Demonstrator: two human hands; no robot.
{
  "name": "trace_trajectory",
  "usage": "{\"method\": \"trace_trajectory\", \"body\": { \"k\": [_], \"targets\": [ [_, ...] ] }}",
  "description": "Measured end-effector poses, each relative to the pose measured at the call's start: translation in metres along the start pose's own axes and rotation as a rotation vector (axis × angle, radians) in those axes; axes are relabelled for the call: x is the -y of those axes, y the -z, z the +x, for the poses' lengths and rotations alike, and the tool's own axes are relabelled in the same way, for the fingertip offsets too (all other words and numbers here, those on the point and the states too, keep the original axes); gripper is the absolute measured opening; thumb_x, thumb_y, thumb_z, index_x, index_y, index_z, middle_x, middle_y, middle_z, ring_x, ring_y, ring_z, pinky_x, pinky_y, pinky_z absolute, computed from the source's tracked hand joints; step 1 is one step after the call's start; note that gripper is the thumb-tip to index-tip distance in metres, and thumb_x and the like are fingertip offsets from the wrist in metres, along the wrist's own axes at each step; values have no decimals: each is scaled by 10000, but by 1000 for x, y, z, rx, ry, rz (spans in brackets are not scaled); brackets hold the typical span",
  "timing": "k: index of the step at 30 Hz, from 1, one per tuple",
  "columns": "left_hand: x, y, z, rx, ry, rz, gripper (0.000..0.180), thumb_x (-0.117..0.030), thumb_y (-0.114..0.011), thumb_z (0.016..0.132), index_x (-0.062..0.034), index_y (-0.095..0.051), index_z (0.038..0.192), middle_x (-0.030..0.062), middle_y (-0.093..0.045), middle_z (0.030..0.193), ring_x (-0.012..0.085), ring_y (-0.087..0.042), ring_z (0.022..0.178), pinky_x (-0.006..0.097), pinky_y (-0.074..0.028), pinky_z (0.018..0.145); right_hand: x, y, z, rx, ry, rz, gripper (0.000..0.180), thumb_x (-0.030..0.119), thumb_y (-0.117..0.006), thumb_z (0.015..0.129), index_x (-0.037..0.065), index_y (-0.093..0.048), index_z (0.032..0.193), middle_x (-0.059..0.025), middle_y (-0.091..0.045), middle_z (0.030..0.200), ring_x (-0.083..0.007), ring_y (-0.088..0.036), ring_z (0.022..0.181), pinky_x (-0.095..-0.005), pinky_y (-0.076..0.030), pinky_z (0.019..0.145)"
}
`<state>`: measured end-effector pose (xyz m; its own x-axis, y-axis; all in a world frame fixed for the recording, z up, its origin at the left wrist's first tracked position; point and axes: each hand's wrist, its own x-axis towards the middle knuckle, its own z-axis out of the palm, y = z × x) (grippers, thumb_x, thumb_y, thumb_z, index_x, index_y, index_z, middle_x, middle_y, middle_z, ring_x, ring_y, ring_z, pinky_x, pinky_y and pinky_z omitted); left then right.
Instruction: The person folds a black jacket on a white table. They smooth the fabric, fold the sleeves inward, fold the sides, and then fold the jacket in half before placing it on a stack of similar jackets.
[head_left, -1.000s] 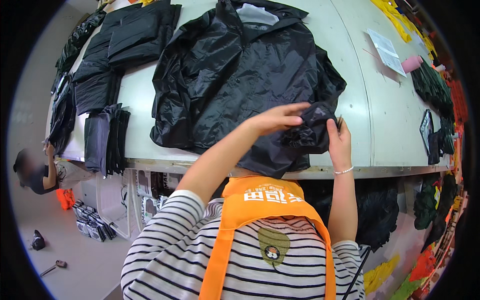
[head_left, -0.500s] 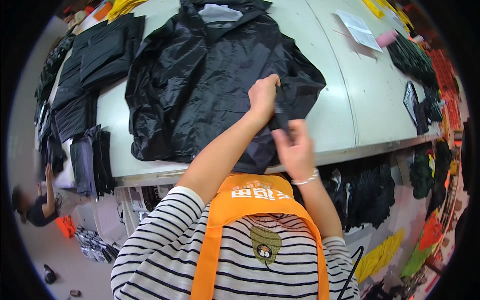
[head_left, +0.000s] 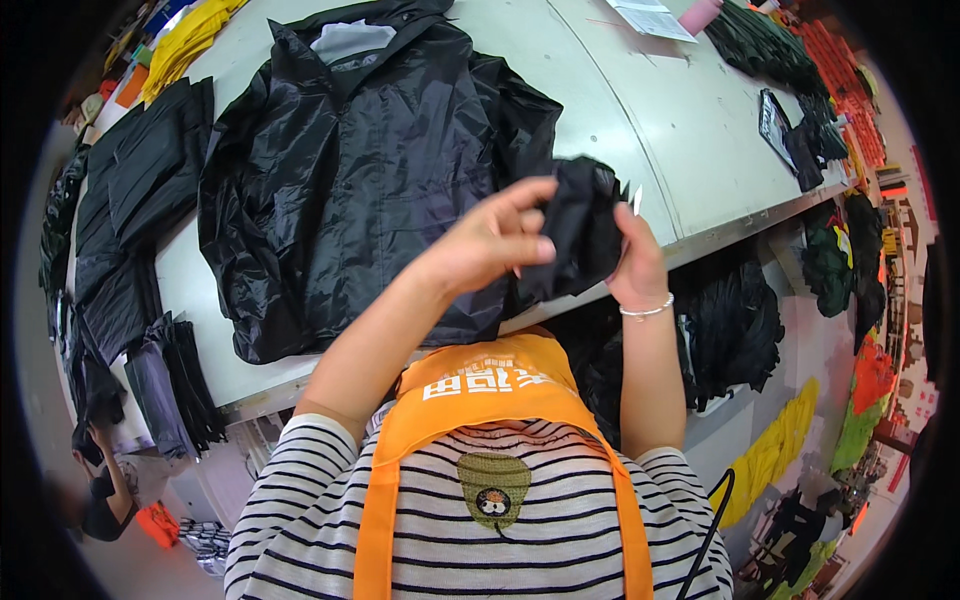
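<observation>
Sleeve end (head_left: 583,228) now up between hands (head_left: 488,245) (head_left: 640,268)

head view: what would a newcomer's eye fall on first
Probably the bright orange apron, lower middle, over a striped shirt. Next, the large black jacket spread across the pale table, upper left of centre. Right of centre, black cloth shows between the left hand and right hand.

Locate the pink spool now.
Head view, upper right: the pink spool is on the white table, between the printed sheet and the dark bundled garments.
</observation>
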<state>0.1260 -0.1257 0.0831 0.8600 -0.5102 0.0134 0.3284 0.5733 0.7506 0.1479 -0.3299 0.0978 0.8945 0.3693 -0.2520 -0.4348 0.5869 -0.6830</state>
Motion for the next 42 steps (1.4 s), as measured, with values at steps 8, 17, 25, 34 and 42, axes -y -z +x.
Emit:
{"method": "trace_trajectory", "body": {
  "k": [8, 17, 25, 34, 42],
  "targets": [
    [-22, -3, 8, -9, -104, -116, 374, -66, -644, 806, -77, -546, 1166, 45, -643, 1035, 103, -649, 853, 178, -508, 566, 19, 4, -6, 116, 117, -34, 263, 125, -599, 873, 22, -558, 1112, -58, -644, 924, -134, -638, 809, -240, -507, 642],
    [-37, -15, -2, -833, -650, 1394, 158, 5, -602, 645, -82, -500, 730, 80, -477, 618, 219, -515, 539, 320, -416, 517, 21, -16, -10, -584, 874, -1060, 170, -57, -629, 767, 30, -488, 802, 50, -453, 640, -15, -396, 577, -170, -341, 514],
    [-34, -12, -20, -740, -353, 1018, 178, -9, -543, 804, -77, -412, 705, 38, -529, 671, 168, -569, 538, 279, -457, 494, 14, 0, -38, -453, 1015, -1260, 209, -86, -594, 776, 30, -460, 887, 14, -477, 669, -33, -440, 532, -180, -358, 475],
    [-1, -32, -30, -525, -47, 783, 239, 89, -540, 803, -67, -368, 750, 13, -503, 688, 80, -574, 551, 202, -476, 473, -7, -45, -64, -434, 446, -721, 166, 72, -636, 862, 47, -498, 950, 8, -522, 590, -54, -508, 429, -180, -339, 373],
    [-8, -20, -28, -623, -546, 1639, 559, 96, -549, 570, -103, -577, 1091, 95, -508, 1228, 301, -516, 1045, 382, -416, 847, -14, 1, -69, -497, 771, -1039, 166, -79, -558, 806, 18, -570, 941, 9, -496, 507, -32, -485, 458, -183, -373, 455]
  ]
}}
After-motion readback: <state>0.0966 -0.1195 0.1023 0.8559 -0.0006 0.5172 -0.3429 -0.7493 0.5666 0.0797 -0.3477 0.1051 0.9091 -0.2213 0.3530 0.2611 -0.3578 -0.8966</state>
